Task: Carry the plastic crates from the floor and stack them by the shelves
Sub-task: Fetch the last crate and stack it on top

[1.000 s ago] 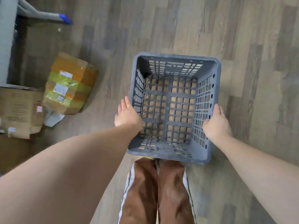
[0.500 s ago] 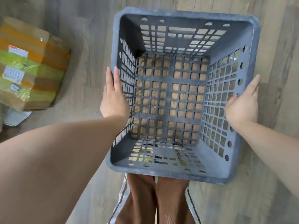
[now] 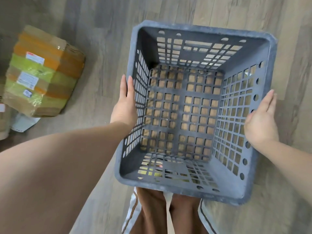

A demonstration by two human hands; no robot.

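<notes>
An empty grey plastic crate [image 3: 199, 32] with lattice walls and floor fills the middle of the view, its open top facing me, held up above the wooden floor. My left hand [image 3: 124, 107] presses flat against the crate's left outer wall, fingers straight. My right hand [image 3: 260, 122] presses against the right outer wall near the rim. The crate is clamped between both palms. Wood flooring shows through the crate's bottom grid.
A taped cardboard parcel [image 3: 43, 71] with yellow and orange tape lies on the floor at the left, a white packet [image 3: 23, 123] beside it. My legs in brown trousers [image 3: 152, 215] show below the crate. Bare wood floor lies ahead and right.
The crate has risen from the floor toward the camera and looks much larger. Both hands stay on its side walls. The view has shifted, with the parcel now further left.
</notes>
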